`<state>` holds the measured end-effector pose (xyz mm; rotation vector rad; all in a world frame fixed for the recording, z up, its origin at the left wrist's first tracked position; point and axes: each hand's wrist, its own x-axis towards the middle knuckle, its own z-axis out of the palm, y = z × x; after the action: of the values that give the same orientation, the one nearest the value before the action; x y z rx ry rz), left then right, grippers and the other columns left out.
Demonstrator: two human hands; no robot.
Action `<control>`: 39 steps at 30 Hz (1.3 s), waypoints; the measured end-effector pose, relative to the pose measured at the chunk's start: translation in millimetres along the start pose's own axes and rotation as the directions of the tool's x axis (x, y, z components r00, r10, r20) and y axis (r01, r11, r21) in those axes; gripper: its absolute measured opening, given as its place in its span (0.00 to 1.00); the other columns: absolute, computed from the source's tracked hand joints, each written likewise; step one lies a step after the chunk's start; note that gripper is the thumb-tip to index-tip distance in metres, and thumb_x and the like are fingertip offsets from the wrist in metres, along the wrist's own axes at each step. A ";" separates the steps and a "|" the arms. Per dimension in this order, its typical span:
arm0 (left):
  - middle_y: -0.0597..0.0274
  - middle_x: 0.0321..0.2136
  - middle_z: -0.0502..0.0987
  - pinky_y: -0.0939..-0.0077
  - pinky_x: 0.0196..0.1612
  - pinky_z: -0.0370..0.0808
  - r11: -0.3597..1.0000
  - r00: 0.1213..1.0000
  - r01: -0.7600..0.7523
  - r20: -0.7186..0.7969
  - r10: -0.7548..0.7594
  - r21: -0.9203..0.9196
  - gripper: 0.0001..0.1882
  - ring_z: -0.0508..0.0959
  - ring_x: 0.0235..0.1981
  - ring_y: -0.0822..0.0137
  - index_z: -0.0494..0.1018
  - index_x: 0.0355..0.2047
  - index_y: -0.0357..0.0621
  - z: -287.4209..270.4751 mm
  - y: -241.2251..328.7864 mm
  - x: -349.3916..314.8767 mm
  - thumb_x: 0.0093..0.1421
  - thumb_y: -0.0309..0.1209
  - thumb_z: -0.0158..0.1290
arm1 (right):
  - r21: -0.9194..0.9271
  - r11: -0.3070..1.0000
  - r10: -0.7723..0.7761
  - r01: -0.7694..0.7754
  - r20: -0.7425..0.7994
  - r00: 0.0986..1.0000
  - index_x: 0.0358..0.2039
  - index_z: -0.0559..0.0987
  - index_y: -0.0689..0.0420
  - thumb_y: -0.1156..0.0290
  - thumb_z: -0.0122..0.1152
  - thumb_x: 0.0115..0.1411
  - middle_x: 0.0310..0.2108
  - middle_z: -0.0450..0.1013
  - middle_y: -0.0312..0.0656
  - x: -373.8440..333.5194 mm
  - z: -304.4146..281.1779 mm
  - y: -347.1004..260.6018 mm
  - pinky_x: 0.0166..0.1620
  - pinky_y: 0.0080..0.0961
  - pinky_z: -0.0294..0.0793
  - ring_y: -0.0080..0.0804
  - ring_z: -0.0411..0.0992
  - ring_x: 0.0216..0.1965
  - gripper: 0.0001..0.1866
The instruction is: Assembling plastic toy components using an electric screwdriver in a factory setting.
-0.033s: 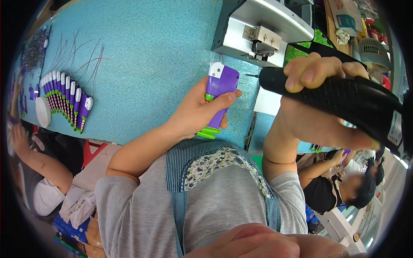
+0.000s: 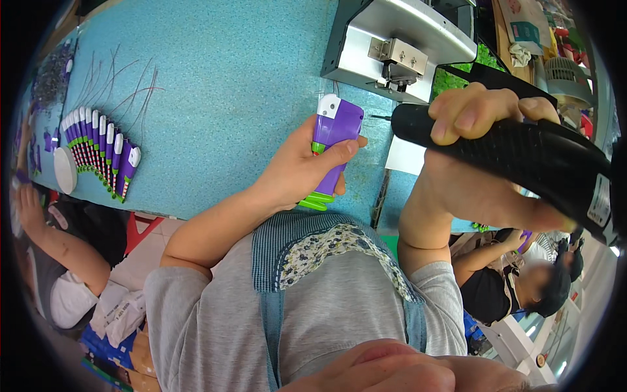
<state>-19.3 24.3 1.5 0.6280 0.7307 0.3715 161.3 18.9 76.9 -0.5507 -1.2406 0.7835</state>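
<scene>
My left hand is wrapped round a purple plastic casing with a white corner and green parts at its lower end, held just above the blue table. The thumb lies across the casing's face. In my right hand is a black electric screwdriver, gripped round its body and lying nearly level. Its thin bit points left at the casing's upper right corner, where a small dark hole shows. A narrow gap seems to separate bit and casing.
A fan of several similar purple-and-white pieces with thin wires lies at left, beside a pale round disc. A metal machine stands at the back right, a white sheet below it. Co-workers sit at left and right.
The screwdriver in my right hand has shifted very slightly left, nearer the casing. My left hand and the casing have stayed in place.
</scene>
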 end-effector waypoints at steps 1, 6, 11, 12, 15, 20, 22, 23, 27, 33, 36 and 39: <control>0.55 0.42 0.76 0.78 0.20 0.73 1.000 1.000 0.008 0.001 -0.008 0.000 0.20 0.74 0.16 0.72 0.61 0.49 0.36 1.1 0.4 -0.9 0.61 0.32 0.53 | 0.002 1.000 0.024 -0.024 -0.016 1.000 0.51 0.67 0.59 0.20 0.38 0.47 0.27 0.71 0.49 -1.6 5.4 -1.5 0.28 0.32 0.68 0.36 0.68 0.20 0.52; 0.55 0.42 0.76 0.78 0.19 0.73 1.000 1.000 0.020 0.005 -0.020 0.019 0.20 0.74 0.16 0.72 0.61 0.49 0.36 3.4 -0.9 -2.4 0.60 0.31 0.53 | 0.023 1.000 -0.010 0.010 -0.017 1.000 0.50 0.67 0.60 0.20 0.38 0.47 0.26 0.71 0.49 -8.6 7.0 7.3 0.28 0.31 0.69 0.36 0.68 0.20 0.52; 0.56 0.41 0.76 0.79 0.20 0.72 1.000 1.000 0.009 0.014 -0.009 0.025 0.20 0.74 0.16 0.73 0.61 0.49 0.36 5.4 4.1 -0.6 0.60 0.31 0.53 | 0.026 1.000 -0.013 0.013 -0.004 1.000 0.50 0.67 0.60 0.21 0.39 0.47 0.25 0.71 0.48 -6.4 6.8 4.9 0.28 0.31 0.70 0.35 0.69 0.20 0.52; 0.56 0.41 0.76 0.79 0.20 0.72 1.000 1.000 0.009 0.014 -0.009 0.024 0.20 0.74 0.16 0.73 0.61 0.49 0.36 5.4 4.1 -0.3 0.60 0.31 0.53 | 0.027 1.000 -0.012 0.012 -0.003 1.000 0.50 0.67 0.60 0.21 0.39 0.47 0.25 0.71 0.48 -6.2 5.9 4.3 0.28 0.31 0.70 0.35 0.69 0.20 0.52; 0.56 0.41 0.76 0.79 0.20 0.72 0.998 0.999 -0.003 0.040 0.001 0.056 0.20 0.74 0.16 0.73 0.61 0.48 0.36 4.0 2.5 0.7 0.60 0.31 0.53 | -0.006 1.000 0.021 -0.021 0.030 0.999 0.51 0.67 0.59 0.20 0.40 0.47 0.25 0.71 0.48 -6.3 2.8 5.0 0.28 0.31 0.71 0.34 0.69 0.20 0.52; 0.56 0.41 0.76 0.79 0.20 0.72 0.999 0.999 0.013 0.043 -0.014 0.038 0.19 0.74 0.16 0.73 0.62 0.49 0.37 0.6 -1.7 4.2 0.61 0.31 0.53 | 0.016 0.999 0.027 -0.028 0.016 0.999 0.52 0.67 0.57 0.21 0.39 0.47 0.25 0.71 0.47 -8.0 0.8 13.6 0.26 0.29 0.68 0.34 0.68 0.19 0.51; 0.56 0.42 0.76 0.79 0.20 0.72 1.000 0.999 0.018 0.034 -0.019 0.025 0.20 0.74 0.16 0.73 0.62 0.49 0.38 0.4 1.2 4.5 0.61 0.32 0.53 | 0.024 0.999 0.043 -0.044 0.020 0.999 0.53 0.67 0.57 0.20 0.37 0.48 0.25 0.70 0.47 -1.4 -2.8 16.6 0.25 0.29 0.67 0.34 0.68 0.20 0.51; 0.55 0.43 0.76 0.78 0.20 0.73 0.999 0.999 0.031 0.041 -0.032 0.016 0.20 0.74 0.16 0.73 0.62 0.50 0.38 1.8 3.2 6.2 0.61 0.32 0.53 | 0.006 0.998 0.057 -0.058 0.028 0.998 0.53 0.67 0.57 0.20 0.36 0.48 0.26 0.71 0.47 4.6 -6.9 13.3 0.26 0.29 0.67 0.35 0.68 0.21 0.52; 0.55 0.44 0.75 0.78 0.20 0.73 0.999 0.999 0.044 0.026 -0.044 -0.011 0.21 0.74 0.16 0.72 0.62 0.50 0.38 -0.4 2.8 6.4 0.61 0.33 0.53 | 0.131 0.991 0.005 -0.005 -0.004 1.000 0.50 0.69 0.59 0.20 0.34 0.48 0.29 0.73 0.50 26.0 -17.8 12.4 0.29 0.31 0.68 0.38 0.70 0.25 0.52; 0.57 0.45 0.75 0.78 0.19 0.73 0.996 0.999 0.031 0.021 -0.029 -0.088 0.20 0.74 0.16 0.72 0.62 0.50 0.38 -4.2 2.7 5.8 0.61 0.33 0.53 | 0.057 0.997 0.063 -0.061 -0.038 0.997 0.52 0.68 0.57 0.19 0.34 0.47 0.26 0.71 0.49 4.2 -9.1 13.6 0.26 0.29 0.67 0.35 0.69 0.22 0.52; 0.58 0.45 0.75 0.78 0.19 0.73 0.997 1.000 0.016 0.009 -0.015 -0.077 0.20 0.74 0.16 0.72 0.63 0.49 0.39 -5.2 2.3 5.2 0.61 0.33 0.53 | 0.041 0.996 0.084 -0.081 -0.076 0.994 0.52 0.67 0.57 0.20 0.36 0.47 0.26 0.71 0.48 -7.9 2.2 5.6 0.25 0.29 0.67 0.34 0.69 0.21 0.52; 0.58 0.45 0.75 0.78 0.19 0.73 0.995 0.998 0.068 0.015 -0.067 -0.075 0.20 0.74 0.16 0.72 0.63 0.49 0.39 -3.3 3.8 4.3 0.61 0.33 0.53 | 0.021 0.996 0.089 -0.087 -0.083 0.993 0.51 0.66 0.58 0.20 0.37 0.48 0.26 0.72 0.48 -12.8 6.7 8.0 0.25 0.29 0.68 0.34 0.70 0.20 0.51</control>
<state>-19.1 30.7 -0.1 0.5323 0.7204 0.3310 151.4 13.7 64.7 -0.6219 -1.1371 0.8359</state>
